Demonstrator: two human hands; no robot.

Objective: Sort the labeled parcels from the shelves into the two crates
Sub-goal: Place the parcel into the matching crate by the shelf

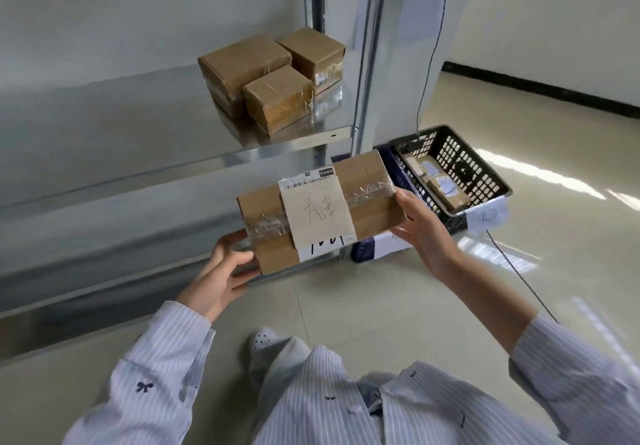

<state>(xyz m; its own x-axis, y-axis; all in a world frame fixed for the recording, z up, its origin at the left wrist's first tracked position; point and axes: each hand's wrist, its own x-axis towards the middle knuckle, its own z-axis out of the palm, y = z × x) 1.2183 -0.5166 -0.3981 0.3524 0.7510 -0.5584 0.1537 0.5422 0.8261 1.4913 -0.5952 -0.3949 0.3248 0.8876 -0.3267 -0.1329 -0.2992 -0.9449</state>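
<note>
Along the left side stands a metal shelf unit (138, 140), its steel decks shiny, on a pale tiled floor (398, 306). Held in the air in front of the lower deck, a flat brown parcel (370, 209) lies roughly level between both hands, above the floor and just left of the crates. A black lattice crate (485, 171) sits on the floor to the right with small parcels (440, 185) inside and a paper tag (488, 218) on its near rim. A dark blue crate (398, 167) touches it, mostly hidden behind the held parcel. Three taped brown boxes (273, 77) cluster together on the upper deck. The left hand (221, 271) grips the parcel's near left corner, thumb on top; the right hand (426, 230) grips its right end. A handwritten label (317, 211) is taped across the parcel's top
</note>
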